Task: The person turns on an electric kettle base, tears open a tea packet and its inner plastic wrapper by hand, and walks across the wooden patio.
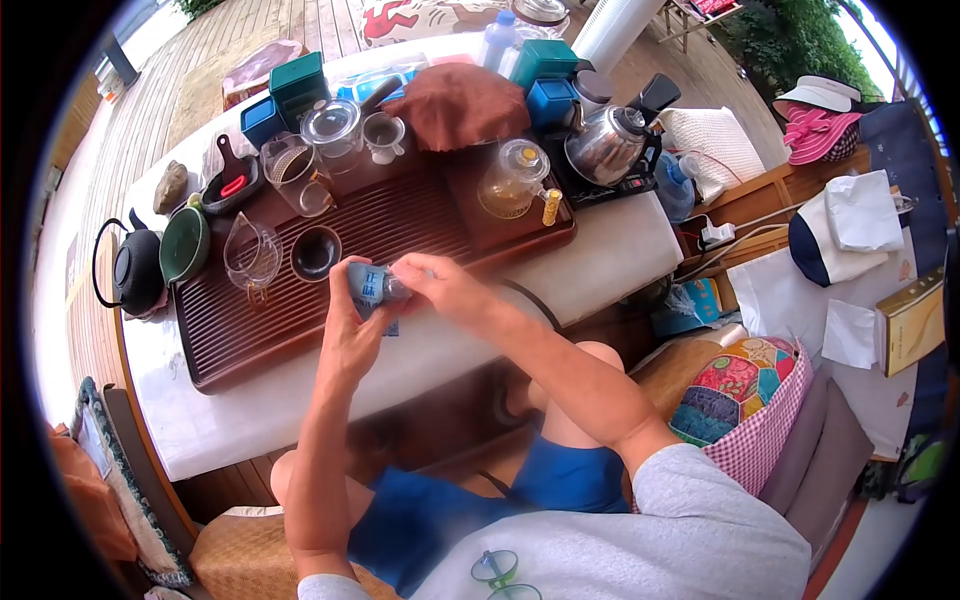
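Observation:
My left hand (pixel 356 322) holds a small light-blue packet (pixel 367 283) with printed characters, fingers wrapped round its left side. At the packet's right end, the fingers of my right hand (pixel 428 279) pinch a greyish, crinkled part of it. Both hands are above the front edge of the brown slatted tea tray (pixel 400 225). Just behind them, a dark round bowl (pixel 316 253) sits on the tray, with a clear glass pitcher (pixel 252 252) to its left. A glass teapot (pixel 513 180) with a golden handle stands at the tray's right.
Left of the tray are a black kettle (pixel 137 265) and a green bowl (pixel 185 246). A glass kettle (pixel 606 146) rests on a black heater at the back right. Behind the tray lies a brown cloth (pixel 463 105). A patchwork cushion (pixel 735 388) is at my right.

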A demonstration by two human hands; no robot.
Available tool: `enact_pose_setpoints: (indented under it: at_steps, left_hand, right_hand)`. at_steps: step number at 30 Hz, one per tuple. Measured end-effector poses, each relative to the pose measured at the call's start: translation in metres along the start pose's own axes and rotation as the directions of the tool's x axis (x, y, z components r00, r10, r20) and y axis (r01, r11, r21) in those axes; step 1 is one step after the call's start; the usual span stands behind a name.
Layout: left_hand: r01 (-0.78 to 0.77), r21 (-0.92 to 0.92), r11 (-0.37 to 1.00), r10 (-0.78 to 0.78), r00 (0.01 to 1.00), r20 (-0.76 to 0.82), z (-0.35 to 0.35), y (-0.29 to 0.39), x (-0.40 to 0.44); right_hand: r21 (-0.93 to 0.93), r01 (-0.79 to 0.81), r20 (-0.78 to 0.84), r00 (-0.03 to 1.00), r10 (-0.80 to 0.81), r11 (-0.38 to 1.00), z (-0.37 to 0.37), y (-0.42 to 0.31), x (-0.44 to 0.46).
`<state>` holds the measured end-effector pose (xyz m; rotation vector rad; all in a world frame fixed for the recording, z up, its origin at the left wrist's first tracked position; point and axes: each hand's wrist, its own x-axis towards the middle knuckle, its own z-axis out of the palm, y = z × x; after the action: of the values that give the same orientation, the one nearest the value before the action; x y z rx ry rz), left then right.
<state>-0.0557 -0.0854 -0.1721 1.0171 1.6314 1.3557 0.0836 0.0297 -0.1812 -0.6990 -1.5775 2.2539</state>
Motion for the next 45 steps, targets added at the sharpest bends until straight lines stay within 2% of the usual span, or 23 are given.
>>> enact_pose_setpoints:
  at_steps: [3, 5, 8, 9, 11, 13, 14, 15, 17, 21, 23, 27, 29, 31, 34, 35, 37, 39, 41, 42, 43, 44, 45]
  left_hand:
    - [0.066, 0.104, 0.992, -0.060, 0.996, -0.060, -0.001, -0.012, 0.002]
    - [0.065, 0.062, 0.996, -0.062, 0.997, -0.051, -0.001, -0.011, 0.002]
    - [0.061, 0.015, 0.998, -0.061, 0.998, -0.034, -0.008, 0.001, 0.004]
    - [0.145, -0.015, 0.989, -0.146, 0.989, -0.021, -0.009, 0.023, 0.000]
    - [0.199, 0.030, 0.980, -0.199, 0.980, -0.017, -0.017, 0.026, -0.001]
    - [0.212, -0.284, 0.935, -0.244, 0.966, -0.081, -0.015, 0.011, 0.000]
    - [0.244, -0.435, 0.867, -0.286, 0.958, -0.033, -0.010, 0.012, 0.002]
    - [0.281, -0.399, 0.873, -0.269, 0.959, 0.086, -0.018, 0.008, 0.004]
    - [0.182, -0.248, 0.951, -0.167, 0.983, 0.080, -0.020, 0.004, 0.007]
    - [0.335, -0.152, 0.930, -0.338, 0.941, 0.003, -0.013, 0.031, 0.000]
    - [0.168, -0.236, 0.957, -0.176, 0.984, -0.016, -0.010, 0.024, 0.002]
    - [0.105, -0.370, 0.923, -0.088, 0.994, 0.063, -0.006, 0.020, 0.002]
    - [0.134, -0.313, 0.940, -0.132, 0.991, 0.029, -0.004, 0.015, 0.001]
    - [0.096, -0.258, 0.961, -0.092, 0.995, 0.025, -0.009, 0.009, 0.002]
    - [0.121, -0.247, 0.961, -0.134, 0.990, -0.034, -0.014, 0.015, 0.002]
    - [0.137, -0.247, 0.959, -0.153, 0.987, -0.048, -0.015, 0.019, 0.000]
    - [0.134, -0.278, 0.951, -0.159, 0.985, -0.070, -0.012, 0.028, -0.001]
    - [0.125, -0.296, 0.947, -0.151, 0.986, -0.067, -0.018, 0.023, -0.002]
    - [0.126, -0.297, 0.947, -0.147, 0.988, -0.051, -0.019, 0.027, -0.004]
    - [0.119, -0.293, 0.949, -0.139, 0.989, -0.050, -0.019, 0.028, -0.005]
    - [0.111, -0.291, 0.950, -0.130, 0.990, -0.047, -0.018, 0.029, -0.005]
    - [0.095, -0.324, 0.941, -0.118, 0.992, -0.050, -0.017, 0.026, -0.005]
    - [0.091, -0.330, 0.940, -0.113, 0.992, -0.047, -0.017, 0.026, -0.006]
  right_hand:
    - [-0.050, 0.017, 0.037, 0.999, -0.015, 0.999, 0.001, -0.005, -0.002]
    - [-0.055, 0.010, 0.038, 0.999, -0.008, 0.998, -0.001, -0.008, -0.003]
    - [0.232, -0.002, -0.030, 1.000, 0.010, 0.973, -0.008, -0.003, 0.000]
    - [0.330, 0.005, -0.053, 0.999, 0.013, 0.944, -0.009, -0.006, 0.000]
    - [0.419, 0.070, -0.094, 0.995, -0.034, 0.905, -0.012, -0.015, -0.003]
    - [0.435, 0.083, -0.106, 0.994, -0.040, 0.897, -0.012, -0.018, -0.003]
    - [0.429, 0.076, -0.095, 0.995, -0.038, 0.900, -0.011, -0.021, -0.004]
    - [0.439, 0.072, -0.091, 0.995, -0.036, 0.896, -0.009, -0.022, -0.004]
    - [0.390, 0.076, -0.081, 0.996, -0.048, 0.918, -0.006, -0.018, -0.003]
    - [0.359, 0.050, -0.047, 0.998, -0.035, 0.932, -0.004, -0.014, -0.002]
    - [0.333, 0.053, -0.050, 0.998, -0.038, 0.942, -0.003, -0.011, -0.001]
    - [0.167, 0.076, 0.039, 0.996, -0.084, 0.983, 0.005, -0.007, -0.001]
    - [-0.023, 0.161, 0.012, 0.987, -0.161, 0.987, 0.007, 0.001, 0.000]
    - [-0.100, 0.167, 0.035, 0.986, -0.164, 0.981, 0.011, -0.008, -0.004]
    - [-0.239, 0.175, 0.042, 0.985, -0.169, 0.955, 0.005, -0.022, -0.007]
    - [-0.234, 0.232, 0.006, 0.972, -0.237, 0.944, -0.003, -0.017, -0.004]
    - [-0.090, 0.211, -0.025, 0.977, -0.214, 0.973, -0.021, -0.026, -0.002]
    - [-0.152, 0.441, -0.099, 0.883, -0.458, 0.884, -0.037, -0.041, -0.007]
    - [-0.273, 0.556, -0.277, 0.736, -0.617, 0.785, -0.051, -0.055, -0.014]
    - [-0.361, 0.610, -0.363, 0.605, -0.709, 0.705, -0.059, -0.060, -0.016]
    - [-0.576, 0.629, -0.323, 0.412, -0.852, 0.523, -0.074, -0.063, -0.013]
    - [-0.777, 0.497, -0.271, 0.289, -0.918, 0.386, -0.093, -0.065, -0.014]
    - [-0.834, 0.340, -0.350, 0.281, -0.894, 0.434, -0.094, -0.074, -0.017]
